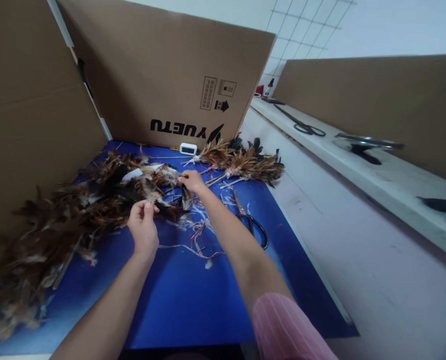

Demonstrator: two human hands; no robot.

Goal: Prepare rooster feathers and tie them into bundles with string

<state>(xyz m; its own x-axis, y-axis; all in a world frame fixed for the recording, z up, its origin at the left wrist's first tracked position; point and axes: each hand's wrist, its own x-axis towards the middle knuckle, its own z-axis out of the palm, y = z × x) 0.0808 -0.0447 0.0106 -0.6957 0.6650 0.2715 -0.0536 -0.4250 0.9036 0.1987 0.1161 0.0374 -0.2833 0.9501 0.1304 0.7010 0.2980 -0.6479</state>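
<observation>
My left hand (143,225) is closed in a pinch, thumb against fingers, on a feather (151,194) with a fluffy pale base. Farther off and to the right, my right hand (191,181) has its fingers pinched together at the edge of the feather pile; a dark feather (186,198) hangs just below them, though the fingertips are partly hidden. Brown and black feathers (68,215) spread in a long heap along the left side. Bundles of brown feathers tied on sticks (245,162) lie at the back right.
Scissors with black handles (251,217) lie right of my right forearm, near loose pink and white strings (198,245). A small white digital display (188,149) stands at the back. Cardboard panels (162,75) wall the blue table (185,310); a ledge (358,150) on the right holds more scissors (305,127).
</observation>
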